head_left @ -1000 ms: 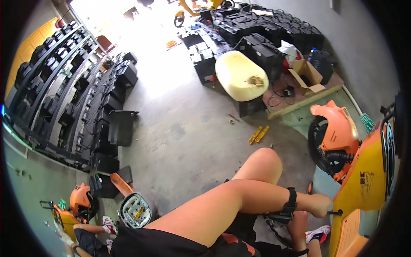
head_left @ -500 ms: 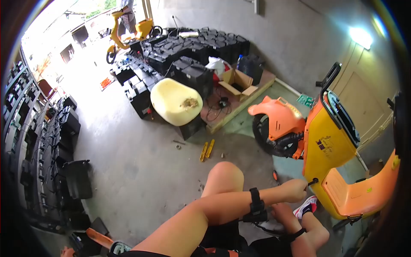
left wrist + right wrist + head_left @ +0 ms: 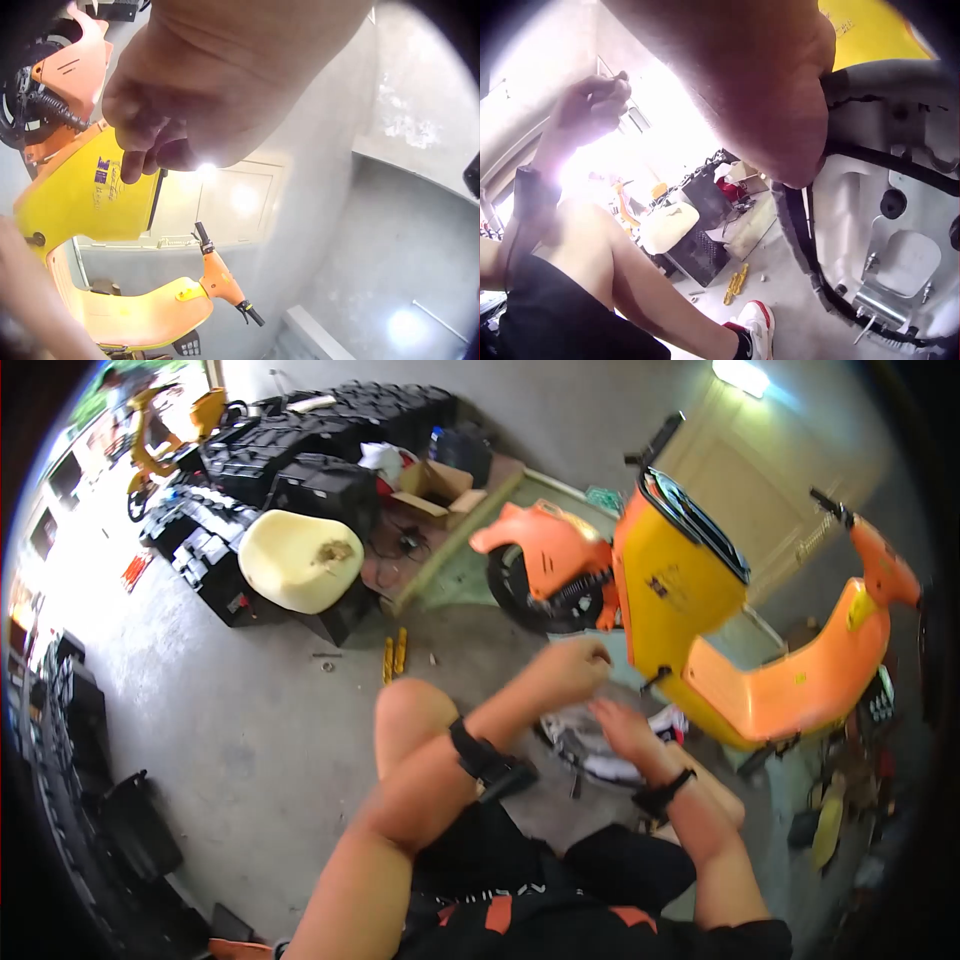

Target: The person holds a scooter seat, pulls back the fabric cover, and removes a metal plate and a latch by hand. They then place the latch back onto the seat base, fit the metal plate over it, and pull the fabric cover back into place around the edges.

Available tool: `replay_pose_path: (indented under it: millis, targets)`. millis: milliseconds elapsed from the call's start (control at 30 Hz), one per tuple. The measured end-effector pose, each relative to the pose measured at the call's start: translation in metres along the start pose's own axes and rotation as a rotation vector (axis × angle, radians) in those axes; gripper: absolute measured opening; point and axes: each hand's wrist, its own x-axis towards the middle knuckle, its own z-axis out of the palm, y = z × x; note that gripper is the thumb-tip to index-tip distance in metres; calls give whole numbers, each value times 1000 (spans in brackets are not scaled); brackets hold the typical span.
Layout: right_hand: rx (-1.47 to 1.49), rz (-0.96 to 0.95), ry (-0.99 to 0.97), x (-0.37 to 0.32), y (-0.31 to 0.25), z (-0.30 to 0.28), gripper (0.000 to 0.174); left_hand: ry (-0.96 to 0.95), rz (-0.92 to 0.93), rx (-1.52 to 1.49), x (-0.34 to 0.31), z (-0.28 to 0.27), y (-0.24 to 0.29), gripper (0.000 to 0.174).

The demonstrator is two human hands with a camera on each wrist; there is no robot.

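Observation:
My left hand (image 3: pixel 572 672) is raised in front of me with its fingers curled; in the left wrist view these fingers (image 3: pixel 142 142) bunch together beside the thumb, and nothing clear shows between them. Below and to the right, my right hand (image 3: pixel 630 735) reaches over a scooter seat's underside, its fingers loosely extended. That seat underside (image 3: pixel 590 745) sits low between my legs. Up close in the right wrist view, the seat pan (image 3: pixel 847 217) is grey with a black rim, round plugs and a metal hinge (image 3: pixel 881 304) with bolts. The right fingertips are hidden behind the palm there.
An orange and yellow scooter (image 3: pixel 680 600) stands right ahead. Two yellow bars (image 3: pixel 395 655) lie on the floor. A cream seat (image 3: pixel 300 560) rests on black battery cases (image 3: pixel 340 490), beside an open cardboard box (image 3: pixel 440 485). Black cases line the left side.
The head view has swung right, so the scooter shows more fully. My left hand has risen away from low by the scooter's side; my right hand now shows over the seat underside.

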Motion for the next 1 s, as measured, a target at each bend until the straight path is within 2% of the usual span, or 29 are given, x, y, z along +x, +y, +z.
replay_pose_path:
  millis: [67,100,200,267,300,333,400,433,500,533,600,667,733,767,800,833,867,900,933,967,1000]
  targets:
    - [45,57,-15,16,-1,10,42,2,-67,-87,-7,-7,-20,25]
    - [52,73,-9,16,-4,18,42,17,-76,-19,-7,-13,-34,24]
    - [126,171,155,34,3,30,40,44,-185,58,-28,-30,-42,26]
    - [216,80,204,39,3,39,34,31,-227,100,-38,-38,-56,27]
    - [229,0,241,44,-2,34,25,51,-274,109,-44,-40,-64,27]
    - [264,39,247,50,-9,38,25,60,-328,114,-51,-40,-73,28]
    - [197,-83,138,53,-23,39,19,62,-349,82,-58,-39,-88,30]
    - [207,-53,155,53,-30,41,19,83,-406,149,-60,-38,-85,31]
    - [101,-95,-14,69,-48,40,13,65,-401,215,-66,-30,-121,31]
    - [127,-125,52,75,-53,46,11,81,-405,258,-68,-35,-129,31]
    - [141,-173,145,81,-61,50,7,-18,-316,480,-67,-28,-103,32]
    - [135,-200,183,81,-67,48,6,-71,-317,478,-66,-13,-53,32]
    - [184,-205,133,80,-71,47,8,-161,-223,455,-64,1,-1,32]
    - [178,-216,141,82,-73,44,8,-218,-207,360,-59,2,-9,34]
    - [322,-68,104,79,-76,40,13,-210,-203,363,-58,7,-7,34]
    - [464,87,63,72,-80,32,19,-194,-284,167,-56,15,-6,33]
    - [452,93,64,59,-82,24,19,-186,-357,-31,-52,24,-5,33]
    - [615,-20,272,43,-84,9,15,-153,-375,-46,-48,33,-30,34]
    - [761,-141,482,33,-82,0,12,-105,-308,3,-44,42,-60,34]
    - [720,-135,488,33,-79,9,12,-121,-223,267,-40,52,-98,32]
    - [486,-110,291,37,-78,30,11,-125,-135,527,-31,61,-120,31]
